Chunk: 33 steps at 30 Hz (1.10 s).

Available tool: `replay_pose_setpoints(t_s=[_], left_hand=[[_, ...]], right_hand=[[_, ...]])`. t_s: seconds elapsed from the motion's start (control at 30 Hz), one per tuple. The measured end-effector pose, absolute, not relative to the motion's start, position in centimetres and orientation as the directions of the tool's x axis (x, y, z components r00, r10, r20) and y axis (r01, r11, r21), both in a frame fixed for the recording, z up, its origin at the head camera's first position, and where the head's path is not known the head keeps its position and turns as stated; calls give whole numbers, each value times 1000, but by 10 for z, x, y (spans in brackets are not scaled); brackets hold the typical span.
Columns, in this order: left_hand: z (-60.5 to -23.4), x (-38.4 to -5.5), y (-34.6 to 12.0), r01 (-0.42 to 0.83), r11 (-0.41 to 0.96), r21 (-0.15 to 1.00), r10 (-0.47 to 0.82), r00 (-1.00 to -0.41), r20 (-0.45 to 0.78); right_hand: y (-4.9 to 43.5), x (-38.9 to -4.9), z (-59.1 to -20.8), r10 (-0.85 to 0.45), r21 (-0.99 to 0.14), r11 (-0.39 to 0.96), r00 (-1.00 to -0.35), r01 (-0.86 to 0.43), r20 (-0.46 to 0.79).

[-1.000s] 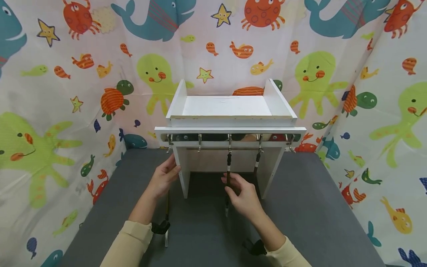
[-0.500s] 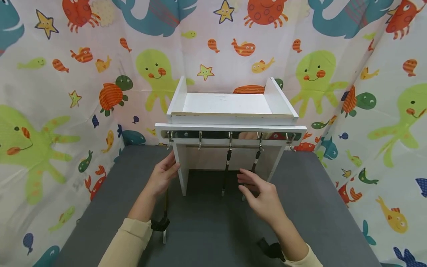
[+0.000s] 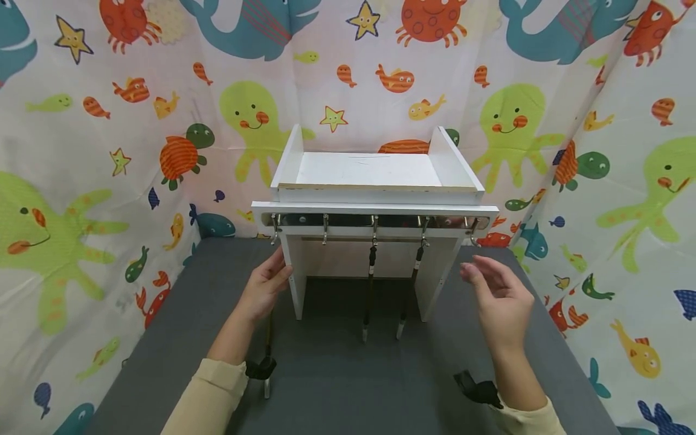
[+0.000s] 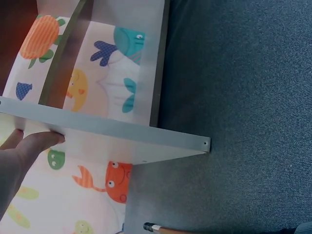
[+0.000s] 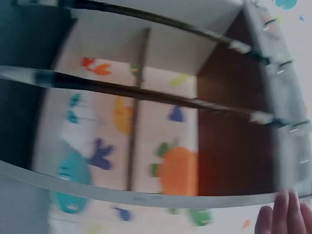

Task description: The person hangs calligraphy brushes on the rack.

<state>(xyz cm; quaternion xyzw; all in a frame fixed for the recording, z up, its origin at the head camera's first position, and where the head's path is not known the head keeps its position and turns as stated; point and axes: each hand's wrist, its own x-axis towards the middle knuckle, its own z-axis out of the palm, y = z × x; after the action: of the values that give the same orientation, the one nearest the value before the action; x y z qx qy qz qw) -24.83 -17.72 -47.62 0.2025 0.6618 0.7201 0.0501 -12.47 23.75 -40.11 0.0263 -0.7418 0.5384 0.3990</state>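
Against the outer face of the left panel (image 3: 299, 284), left hand (image 3: 263, 289) — touching, no clasp seen. Centre: left brush (image 3: 370, 284) and right brush (image 3: 409, 296) hang from hooks (image 3: 374, 228), long axes near upright, pale tips down, the second slanting leftward below. Past right panel (image 3: 439, 272), right hand (image 3: 501, 302) — fingers loosely bent, holding nothing; right brush lies leftward, this hand the nearer.

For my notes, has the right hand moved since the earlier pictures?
Yes, to the right: in the head view, the right hand has gone from the brush on the middle hook to beyond the white rack's right side panel.
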Motion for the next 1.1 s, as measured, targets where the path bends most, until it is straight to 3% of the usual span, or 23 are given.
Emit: replay_pose_setpoints(t_s=[0.2,0.5,0.87,1.0,1.1], left_hand=[[-477,-247,-180,189,-126,974,326,-919,220],[-479,-245,-182,195,-113,974,318,-922,221],[-473,-238,-187,191,-49,980,279,-940,197],[-472,-237,-202,176,-94,980,205,-960,192],[-475,-236,-214,101,-104,989,115,-987,113]], right_hand=[[245,-158,-431,455,-893,219,-769,-393,450],[242,-176,-457,315,-992,-18,-942,-124,112],[241,-184,-469,319,-997,-22,-946,-77,66],[241,-183,-469,317,-998,-21,-947,-55,45],[242,-183,-468,303,-997,-30,-951,-71,59]])
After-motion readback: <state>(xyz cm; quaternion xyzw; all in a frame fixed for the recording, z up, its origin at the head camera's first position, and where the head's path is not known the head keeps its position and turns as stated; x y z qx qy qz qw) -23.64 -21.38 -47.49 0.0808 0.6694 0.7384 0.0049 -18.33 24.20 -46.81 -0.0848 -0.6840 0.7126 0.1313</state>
